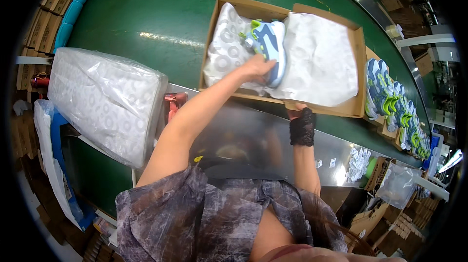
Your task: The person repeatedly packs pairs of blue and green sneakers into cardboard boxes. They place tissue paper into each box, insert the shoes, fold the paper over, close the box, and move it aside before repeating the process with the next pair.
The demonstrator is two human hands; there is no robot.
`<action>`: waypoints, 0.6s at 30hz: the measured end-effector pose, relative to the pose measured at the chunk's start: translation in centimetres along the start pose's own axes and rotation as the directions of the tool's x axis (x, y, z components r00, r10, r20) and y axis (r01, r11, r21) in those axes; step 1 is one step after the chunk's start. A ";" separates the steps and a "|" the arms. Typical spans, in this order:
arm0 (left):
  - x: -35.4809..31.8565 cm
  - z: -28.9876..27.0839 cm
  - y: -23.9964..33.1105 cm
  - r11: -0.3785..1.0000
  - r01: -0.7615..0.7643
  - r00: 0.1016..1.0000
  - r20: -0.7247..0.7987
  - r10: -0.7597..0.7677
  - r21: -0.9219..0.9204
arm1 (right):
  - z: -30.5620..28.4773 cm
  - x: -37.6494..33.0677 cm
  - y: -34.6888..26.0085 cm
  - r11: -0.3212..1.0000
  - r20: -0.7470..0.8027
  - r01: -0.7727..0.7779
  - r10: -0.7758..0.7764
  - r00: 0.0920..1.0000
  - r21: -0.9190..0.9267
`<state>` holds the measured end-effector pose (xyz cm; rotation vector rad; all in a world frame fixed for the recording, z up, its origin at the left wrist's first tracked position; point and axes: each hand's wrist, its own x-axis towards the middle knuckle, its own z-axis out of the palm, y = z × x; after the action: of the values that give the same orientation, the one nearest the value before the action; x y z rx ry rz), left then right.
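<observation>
My left hand (261,68) is closed on a blue-and-white sneaker (273,42) with lime-green trim, held over the left part of an open cardboard shoebox (287,101). Patterned white tissue paper (226,42) lines that side of the box, partly under the shoe. A plainer sheet of white paper (321,62) covers the lid side at the right. My right hand (296,111), with a black lace cuff at the wrist, grips the near edge of the box; some of its fingers are hidden beneath the cardboard.
A plastic-wrapped stack of patterned tissue paper (107,101) stands at the left. More blue-and-green sneakers (395,103) are lined up at the right on the green work surface (161,8). A metal ledge (243,135) runs along the near side, with crumpled white paper (358,162) on it.
</observation>
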<state>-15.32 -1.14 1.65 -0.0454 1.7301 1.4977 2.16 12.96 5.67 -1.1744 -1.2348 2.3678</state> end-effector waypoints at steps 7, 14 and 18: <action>-6.9 -3.7 -0.5 0.853 -0.467 0.832 -0.440 0.336 -0.231 | 0.2 0.4 -1.2 -0.116 0.541 0.661 -0.685 0.488 -0.742; -4.0 -4.3 -4.0 0.915 -0.342 0.757 -0.514 0.404 0.216 | -0.8 2.1 2.3 -0.627 0.787 0.481 -0.425 0.448 -0.613; -5.4 -6.8 -1.6 0.972 -0.163 0.955 -0.274 0.113 -0.168 | -0.2 0.6 1.4 -0.595 0.749 0.477 -0.375 0.546 -0.646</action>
<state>-14.71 -9.76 3.20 -0.2354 1.8220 1.8250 2.10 12.53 4.22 -0.1084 -2.9054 0.0119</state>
